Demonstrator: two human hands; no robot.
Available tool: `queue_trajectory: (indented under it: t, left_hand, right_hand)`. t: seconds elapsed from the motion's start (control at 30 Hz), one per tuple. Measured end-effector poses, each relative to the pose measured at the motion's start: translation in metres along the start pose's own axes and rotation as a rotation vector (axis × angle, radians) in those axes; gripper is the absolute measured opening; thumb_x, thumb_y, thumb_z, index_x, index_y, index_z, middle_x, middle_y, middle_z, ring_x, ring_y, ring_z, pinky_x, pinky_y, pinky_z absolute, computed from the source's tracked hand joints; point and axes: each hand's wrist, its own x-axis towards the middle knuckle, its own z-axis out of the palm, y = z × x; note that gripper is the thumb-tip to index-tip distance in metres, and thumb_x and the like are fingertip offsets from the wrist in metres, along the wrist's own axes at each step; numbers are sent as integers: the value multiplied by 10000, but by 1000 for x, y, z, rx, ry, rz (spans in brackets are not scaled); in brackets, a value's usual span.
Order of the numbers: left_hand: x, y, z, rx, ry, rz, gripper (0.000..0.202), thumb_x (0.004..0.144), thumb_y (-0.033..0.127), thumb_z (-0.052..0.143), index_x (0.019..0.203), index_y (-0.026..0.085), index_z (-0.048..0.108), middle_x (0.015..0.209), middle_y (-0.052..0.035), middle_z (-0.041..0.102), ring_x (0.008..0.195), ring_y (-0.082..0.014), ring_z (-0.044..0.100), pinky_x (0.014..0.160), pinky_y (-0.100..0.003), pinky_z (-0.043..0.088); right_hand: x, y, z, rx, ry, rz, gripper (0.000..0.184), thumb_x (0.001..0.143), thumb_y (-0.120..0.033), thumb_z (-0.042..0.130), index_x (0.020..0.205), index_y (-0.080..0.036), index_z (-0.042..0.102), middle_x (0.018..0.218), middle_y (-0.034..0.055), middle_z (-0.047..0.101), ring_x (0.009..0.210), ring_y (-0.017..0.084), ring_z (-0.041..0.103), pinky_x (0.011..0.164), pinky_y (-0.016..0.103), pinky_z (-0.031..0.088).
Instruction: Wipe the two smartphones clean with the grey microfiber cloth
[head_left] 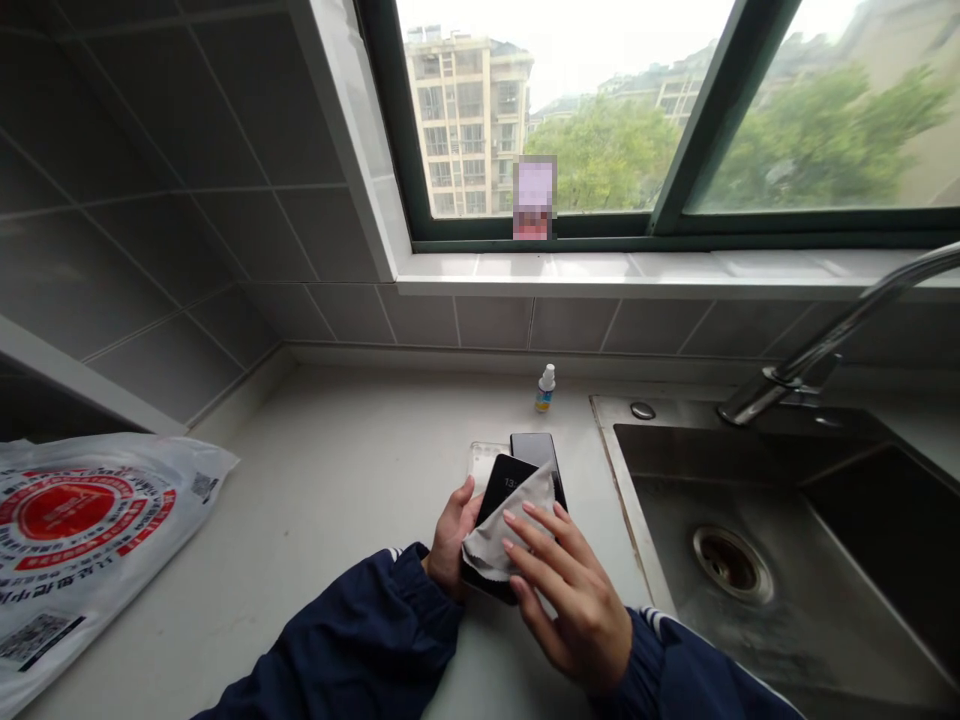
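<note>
1. Where your right hand (576, 602) lies nearest, its grip is not closed: fingers extended, laid over the cloth (496, 540).
2. Cloth, pale grey, one: spread slantwise across the middle of the phone (501, 480).
3. Phone, black, one: held at a slant over the table (337, 490), its edge in the closed grip of your left hand (451, 530).
4. Progress, by judgement: wiping under way, not finished. Upper screen, with digits, uncovered; how much is clean, you cannot tell.
5. Behind the phone, partly hidden: pale case-like piece (482, 458), left; dark flat device (531, 446), right. Whether wiped: cannot tell.
6. Bottle (545, 390), small, white-capped: upright on the table, farthest, near the sink (609, 475).
</note>
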Motion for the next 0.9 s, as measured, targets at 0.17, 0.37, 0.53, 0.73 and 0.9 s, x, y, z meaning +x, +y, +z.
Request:
queue_trajectory:
  t: [0.17,0.37,0.53,0.73,0.9]
  left_hand:
    - [-1,-2,0,8,-15,-3,677,958,539,339,1420,55,443,1229,-211,651,1144,-313,622,1033,-439,396]
    - [-1,-5,2,45,-52,-27,644,943,528,400,1430,109,448,1252,-187,644,1161,-294,616,1039,-415,393]
    - [-1,-5,2,45,-68,-39,656,928,543,421,1429,120,447,1253,-184,639,1138,-298,626,1030,-418,395]
    - [-1,0,2,62,-104,-69,702,915,601,392,1421,118,450,1226,-187,648,1112,-304,633,1008,-434,415]
    - [0,2,1,63,-108,-81,753,908,642,356,1390,76,474,1173,-206,665,1058,-308,651,968,-433,446]
  right_hand:
    - [-1,1,5,-137,-107,52,512,941,-238,524,1436,-125,455,1555,127,352,1463,345,260,1133,576,328]
    - [-1,8,4,-217,-164,75,556,981,-316,460,1502,-149,364,1594,104,262,1483,352,191,1149,585,256]
    - [-4,12,4,-241,-141,102,530,987,-303,453,1500,-192,378,1596,100,257,1489,348,166,1147,577,239]
    - [0,4,-2,-185,-216,-15,495,969,-363,507,1442,-222,465,1580,71,308,1482,336,205,1183,615,32]
    - [2,-4,-6,-107,-273,-92,418,956,-352,533,1363,-260,547,1532,18,410,1477,305,237,1182,613,-71]
